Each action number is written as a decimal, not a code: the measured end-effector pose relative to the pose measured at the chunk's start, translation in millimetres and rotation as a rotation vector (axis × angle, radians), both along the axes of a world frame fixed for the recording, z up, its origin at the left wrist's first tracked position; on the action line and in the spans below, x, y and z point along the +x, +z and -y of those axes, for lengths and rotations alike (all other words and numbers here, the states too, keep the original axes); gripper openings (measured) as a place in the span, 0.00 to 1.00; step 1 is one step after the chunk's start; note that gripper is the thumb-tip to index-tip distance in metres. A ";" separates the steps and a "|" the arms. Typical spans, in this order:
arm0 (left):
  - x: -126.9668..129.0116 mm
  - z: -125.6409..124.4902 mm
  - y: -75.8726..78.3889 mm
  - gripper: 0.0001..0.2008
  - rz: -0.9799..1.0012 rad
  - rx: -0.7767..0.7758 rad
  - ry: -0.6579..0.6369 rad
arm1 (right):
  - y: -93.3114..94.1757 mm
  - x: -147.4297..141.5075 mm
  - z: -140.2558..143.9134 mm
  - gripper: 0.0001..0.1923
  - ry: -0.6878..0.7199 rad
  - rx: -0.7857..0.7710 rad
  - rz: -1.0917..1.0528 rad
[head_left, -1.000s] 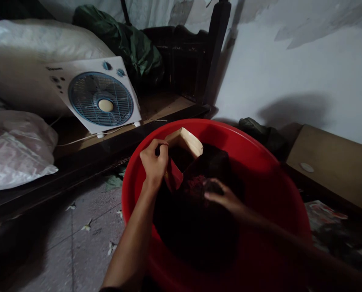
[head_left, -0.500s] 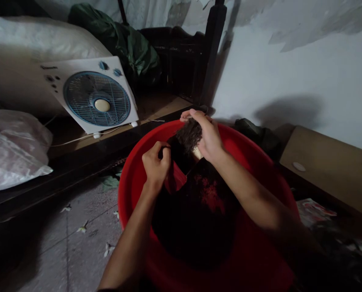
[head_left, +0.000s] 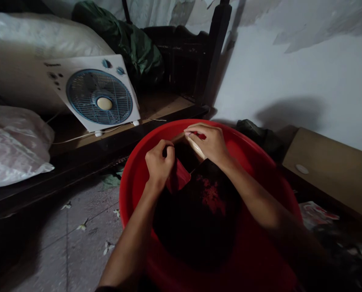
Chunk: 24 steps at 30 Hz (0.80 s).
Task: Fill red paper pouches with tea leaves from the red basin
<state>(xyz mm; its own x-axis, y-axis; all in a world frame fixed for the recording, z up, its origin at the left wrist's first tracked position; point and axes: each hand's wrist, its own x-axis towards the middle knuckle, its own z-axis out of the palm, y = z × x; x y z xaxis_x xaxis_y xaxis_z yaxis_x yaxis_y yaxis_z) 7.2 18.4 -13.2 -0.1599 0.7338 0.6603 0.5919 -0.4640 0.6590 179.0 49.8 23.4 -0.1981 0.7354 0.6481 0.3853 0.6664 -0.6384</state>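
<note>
The left hand (head_left: pixel 159 163) is closed on the near edge of a red paper pouch (head_left: pixel 177 177), while the right hand (head_left: pixel 210 142) pinches its pale rim at 12 o'clock inside the red basin (head_left: pixel 260 162). Filling looks unfinished, since dark loose material (head_left: pixel 199 219) remains heaped in the basin. Half a second earlier the right hand held a dark clump above the mouth; now it is empty-fingered on the rim.

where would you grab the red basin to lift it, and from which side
Take the red basin by its rolled rim, one hand on each side, left and right, since it is wide and round with sloping walls. The left hand and right hand now hold the carton over the dark material inside, so that load probably makes a one-sided grip tip it.
</note>
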 end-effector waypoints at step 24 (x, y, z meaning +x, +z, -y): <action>-6.2 -10.7 3.1 0.09 -0.017 -0.034 0.068 | -196.9 0.2 132.8 0.36 0.156 -1.008 0.684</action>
<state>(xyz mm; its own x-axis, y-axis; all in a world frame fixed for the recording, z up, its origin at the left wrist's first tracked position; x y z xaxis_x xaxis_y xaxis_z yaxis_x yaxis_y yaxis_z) 1.0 29.1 -10.2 -0.1992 0.7436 0.6382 0.6324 -0.3999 0.6634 179.2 -83.0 -173.5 -0.4049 0.7852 -0.4686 0.8034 0.0608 -0.5923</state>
